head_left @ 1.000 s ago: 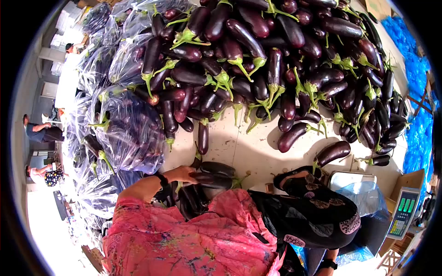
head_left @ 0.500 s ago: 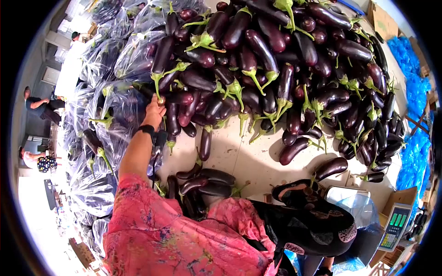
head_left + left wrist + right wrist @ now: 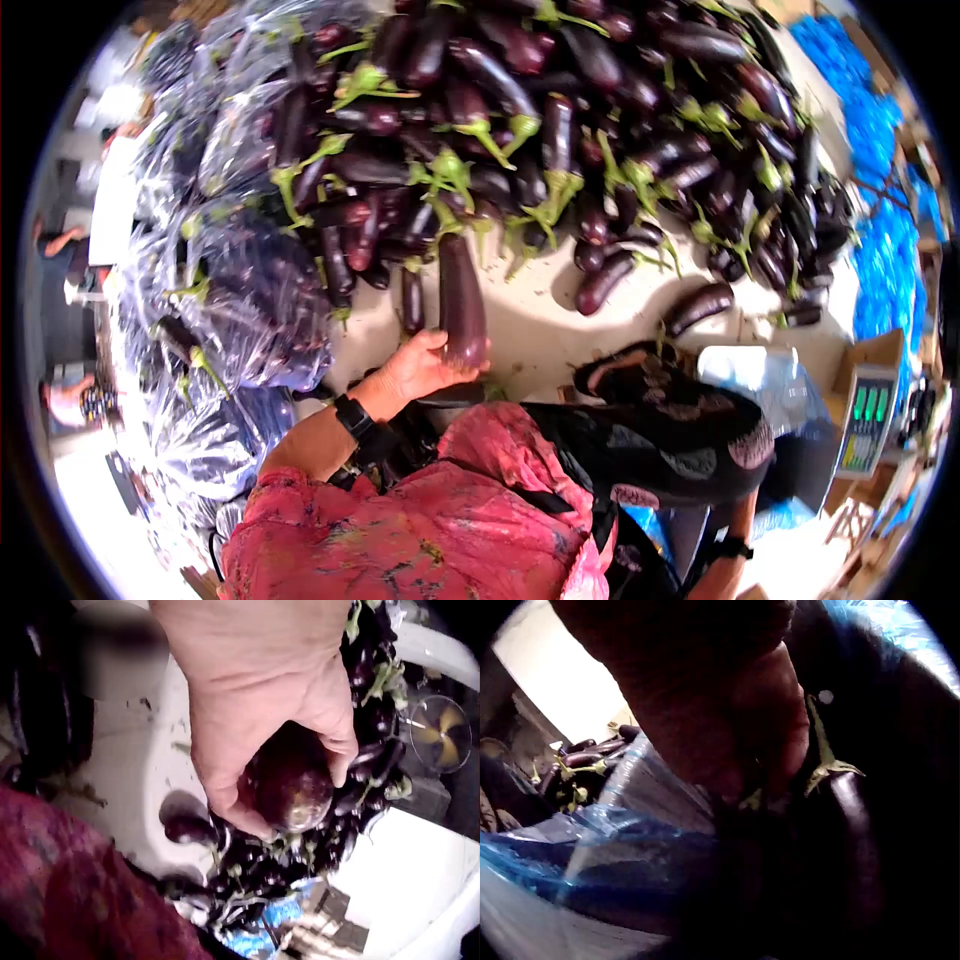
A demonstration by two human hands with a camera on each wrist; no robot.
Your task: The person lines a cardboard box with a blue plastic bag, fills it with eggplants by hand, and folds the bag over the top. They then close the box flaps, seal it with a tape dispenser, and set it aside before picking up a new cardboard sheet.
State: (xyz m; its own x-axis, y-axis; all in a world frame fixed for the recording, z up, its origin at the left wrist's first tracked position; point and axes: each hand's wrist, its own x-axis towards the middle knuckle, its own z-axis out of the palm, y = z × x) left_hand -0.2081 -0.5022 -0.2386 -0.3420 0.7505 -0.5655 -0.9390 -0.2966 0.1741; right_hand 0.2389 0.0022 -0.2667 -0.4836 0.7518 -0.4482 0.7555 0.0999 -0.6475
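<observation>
My left hand (image 3: 425,366) grips the lower, rounded end of a large eggplant (image 3: 463,295), whose green stem end points away toward the pile (image 3: 600,150). The left wrist view shows the thumb and fingers of that hand (image 3: 262,712) curled round the blunt end of the eggplant (image 3: 296,796). In the right wrist view, my right hand (image 3: 720,720) reaches down into deep shadow inside a blue-edged plastic bag (image 3: 630,847). A bit of green shows between its fingertips, but darkness hides what they touch. Beside them lies another eggplant (image 3: 851,832) with a green stem.
Clear bags of eggplants (image 3: 250,290) stand at the left. A digital scale (image 3: 865,425) and a cardboard box (image 3: 880,350) are at the right, below blue plastic (image 3: 885,240). Several eggplants lie by my lap. People are at the far left.
My left hand has come back from the pile's left edge to near my lap and now holds a large eggplant upright in view. The head view has shifted slightly.
</observation>
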